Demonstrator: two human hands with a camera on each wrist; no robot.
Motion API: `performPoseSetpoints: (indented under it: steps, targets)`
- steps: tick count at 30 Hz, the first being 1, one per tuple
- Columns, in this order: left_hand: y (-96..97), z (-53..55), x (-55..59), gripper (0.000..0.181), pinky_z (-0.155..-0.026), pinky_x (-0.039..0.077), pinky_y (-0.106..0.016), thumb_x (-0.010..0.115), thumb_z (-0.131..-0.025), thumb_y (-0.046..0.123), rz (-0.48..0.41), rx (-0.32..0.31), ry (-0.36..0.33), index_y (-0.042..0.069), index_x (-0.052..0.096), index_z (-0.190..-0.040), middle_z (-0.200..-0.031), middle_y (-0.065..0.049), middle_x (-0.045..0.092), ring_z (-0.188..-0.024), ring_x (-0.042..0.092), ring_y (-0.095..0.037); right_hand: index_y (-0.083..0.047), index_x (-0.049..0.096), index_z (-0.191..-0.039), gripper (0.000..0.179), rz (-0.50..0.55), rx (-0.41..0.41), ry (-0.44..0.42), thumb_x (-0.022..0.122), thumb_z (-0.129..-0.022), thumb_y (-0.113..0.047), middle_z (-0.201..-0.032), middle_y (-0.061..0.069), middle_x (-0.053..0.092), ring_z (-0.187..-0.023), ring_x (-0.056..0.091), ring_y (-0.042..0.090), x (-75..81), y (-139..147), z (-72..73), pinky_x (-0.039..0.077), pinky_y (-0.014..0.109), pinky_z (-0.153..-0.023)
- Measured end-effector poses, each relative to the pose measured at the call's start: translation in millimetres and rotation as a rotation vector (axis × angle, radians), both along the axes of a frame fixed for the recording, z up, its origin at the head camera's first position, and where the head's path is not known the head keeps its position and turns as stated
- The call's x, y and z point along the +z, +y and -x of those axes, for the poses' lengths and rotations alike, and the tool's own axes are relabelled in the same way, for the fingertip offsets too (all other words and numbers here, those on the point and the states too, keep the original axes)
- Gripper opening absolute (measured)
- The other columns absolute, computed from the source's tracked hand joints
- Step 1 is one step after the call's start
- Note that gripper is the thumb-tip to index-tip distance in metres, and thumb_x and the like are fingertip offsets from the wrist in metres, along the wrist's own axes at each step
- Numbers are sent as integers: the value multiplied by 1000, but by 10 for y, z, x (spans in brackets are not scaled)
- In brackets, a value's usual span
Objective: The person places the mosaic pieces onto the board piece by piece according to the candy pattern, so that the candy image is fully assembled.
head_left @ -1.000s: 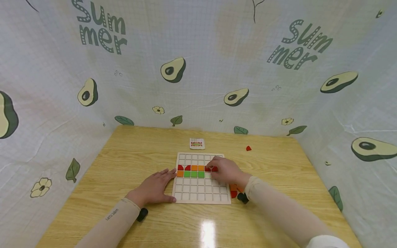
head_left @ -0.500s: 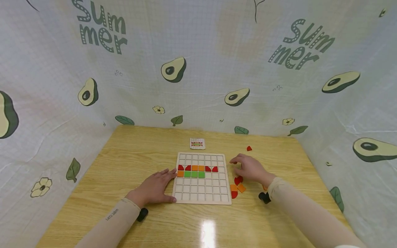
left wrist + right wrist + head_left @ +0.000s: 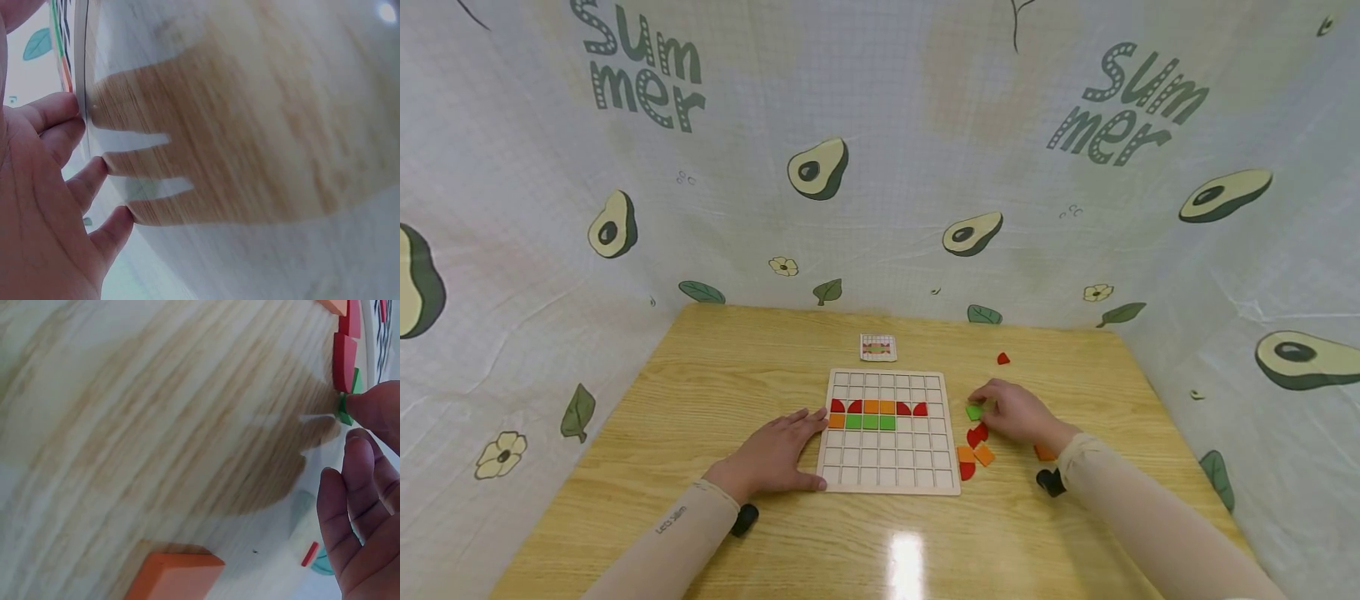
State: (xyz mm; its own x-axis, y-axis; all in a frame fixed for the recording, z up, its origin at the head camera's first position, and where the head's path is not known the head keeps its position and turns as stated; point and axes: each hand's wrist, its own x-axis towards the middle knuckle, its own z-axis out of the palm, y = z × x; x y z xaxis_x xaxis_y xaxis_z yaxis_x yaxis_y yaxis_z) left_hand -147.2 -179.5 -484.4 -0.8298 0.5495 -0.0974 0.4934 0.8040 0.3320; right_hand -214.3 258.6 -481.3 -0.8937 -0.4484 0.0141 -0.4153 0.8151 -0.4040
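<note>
A pale wooden grid board (image 3: pixel 880 477) lies on the table, with red quarter-round, orange square and green square tiles in two of its rows. My left hand (image 3: pixel 777 450) rests flat at the board's left edge, thumb and fingertips touching the rim; in the left wrist view its fingers (image 3: pixel 87 184) are spread against the tabletop. Right of the board, my right hand (image 3: pixel 1017 412) pinches a green square tile (image 3: pixel 973 412). In the right wrist view the thumb (image 3: pixel 378 406) presses on green (image 3: pixel 343 411), while the index fingertip is largely hidden.
Loose red tiles (image 3: pixel 976 436) and orange tiles (image 3: pixel 984 454) lie between the board and my right hand. One orange piece (image 3: pixel 1045 452) sits beside the right wrist. A lone red tile (image 3: pixel 1003 358) lies farther back, and a small pattern card (image 3: pixel 877 348) lies behind the board.
My right hand has moved from the board's red tiles to the loose pieces on the right and taken hold of a green tile. My left hand stays in place.
</note>
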Motion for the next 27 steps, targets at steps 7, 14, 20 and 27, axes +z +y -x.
performPoseSetpoints:
  steps: [7, 14, 20, 27]
  targets:
    - [-5, 2, -20, 97, -111, 30, -56, 73, -78, 65, 4, -4, 5, 10, 44, -152, -159, -4, 34, -144, 31, -34, -12, 73, -111, 27, 15, 20, 10, 70, -85, -5, -107, -2, 65, -91, 57, 16, -25, 3, -12, 51, 42, -89]
    - [-16, 4, -44, 97, -112, 30, -54, 73, -77, 66, 15, -1, 17, 11, 44, -152, -159, -3, 34, -144, 31, -33, -14, 74, -110, 27, 21, 49, 24, 71, -86, -4, -107, -3, 65, -88, 55, 15, -34, 12, -10, 51, 40, -85]
    - [-20, 7, -51, 98, -112, 31, -54, 72, -77, 67, 16, -3, 23, 11, 44, -152, -159, -3, 34, -144, 31, -33, -16, 74, -113, 28, 19, 67, 26, 71, -87, -5, -109, -4, 64, -88, 54, 14, -50, 34, 8, 51, 39, -83]
    - [-28, 14, -72, 98, -112, 31, -54, 72, -77, 68, 17, -7, 27, 11, 44, -152, -160, -3, 33, -144, 31, -33, -17, 74, -112, 27, 22, 70, 25, 73, -87, -7, -108, -5, 65, -85, 54, 13, -61, 44, 10, 50, 38, -81]
